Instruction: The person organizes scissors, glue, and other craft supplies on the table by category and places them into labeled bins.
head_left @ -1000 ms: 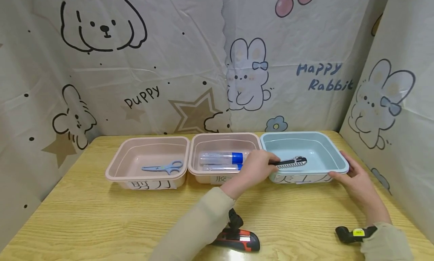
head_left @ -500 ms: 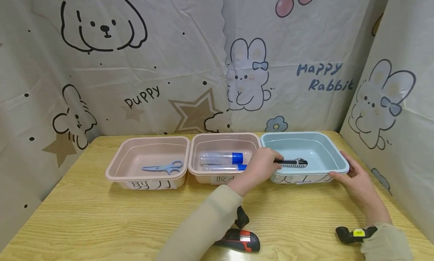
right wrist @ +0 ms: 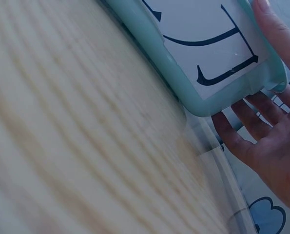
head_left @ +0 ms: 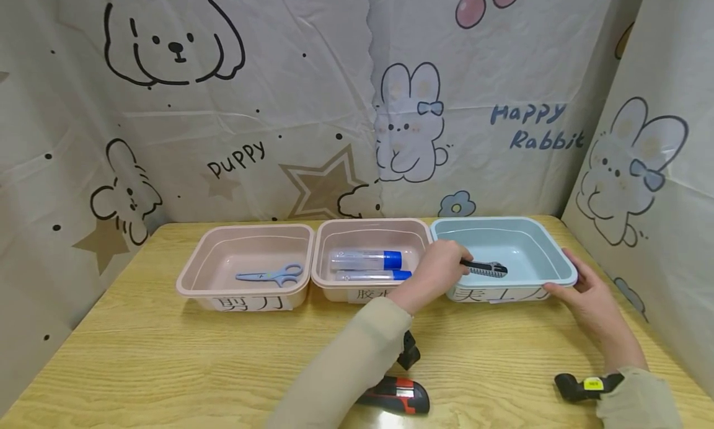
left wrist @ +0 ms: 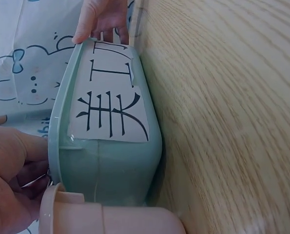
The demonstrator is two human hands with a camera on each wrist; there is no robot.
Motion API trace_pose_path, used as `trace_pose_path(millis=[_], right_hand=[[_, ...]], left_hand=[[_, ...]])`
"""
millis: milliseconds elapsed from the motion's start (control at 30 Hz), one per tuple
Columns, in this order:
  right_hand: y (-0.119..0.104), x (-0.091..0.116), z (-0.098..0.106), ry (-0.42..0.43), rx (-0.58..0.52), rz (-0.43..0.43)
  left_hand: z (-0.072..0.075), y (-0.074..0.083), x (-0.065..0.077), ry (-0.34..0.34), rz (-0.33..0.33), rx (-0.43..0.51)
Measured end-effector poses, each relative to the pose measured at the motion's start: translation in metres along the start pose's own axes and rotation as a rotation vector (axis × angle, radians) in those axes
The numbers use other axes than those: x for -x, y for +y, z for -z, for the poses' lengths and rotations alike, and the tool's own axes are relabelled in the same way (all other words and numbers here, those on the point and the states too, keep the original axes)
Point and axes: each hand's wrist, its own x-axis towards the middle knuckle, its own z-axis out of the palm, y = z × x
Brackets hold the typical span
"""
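My left hand [head_left: 440, 268] reaches over the near left rim of the light-blue bin [head_left: 513, 229] and pinches one end of a black box cutter [head_left: 486, 268]. The cutter lies low inside the bin, pointing right, its ridged side towards me. In the left wrist view the left fingers [left wrist: 30, 175] dip behind the bin's rim, hiding the cutter. At the bin's right end my right hand [head_left: 594, 308] grips it, thumb on the front rim and fingers round the side. The right wrist view shows those fingers [right wrist: 261, 114] spread along the bin's end wall.
A pink bin [head_left: 370, 223] with two blue-capped clear tubes [head_left: 365, 260] adjoins the blue one. Further left, another pink bin [head_left: 189, 280] holds blue scissors [head_left: 271, 274]. A red and black box cutter [head_left: 400, 395] lies on the wooden table [head_left: 167, 361], partly behind my left sleeve.
My left hand has shifted slightly right, and the black box cutter has dropped a little lower in the blue bin. The right hand stays on the bin's end.
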Motion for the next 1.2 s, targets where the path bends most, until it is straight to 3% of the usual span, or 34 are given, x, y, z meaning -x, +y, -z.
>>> trace_pose_path(millis=[333, 933, 1200], right_hand=[[0.0, 0.001, 0.001, 0.012, 0.028, -0.004], [0.0, 0.002, 0.001, 0.005, -0.007, 0.013], [-0.002, 0.002, 0.001, 0.002, 0.009, -0.001]], left_hand=[[-0.007, 0.004, -0.009, -0.011, 0.027, -0.001], [-0.015, 0.004, -0.02, -0.03, -0.015, 0.002], [-0.017, 0.003, -0.022, -0.049, 0.01, -0.009]])
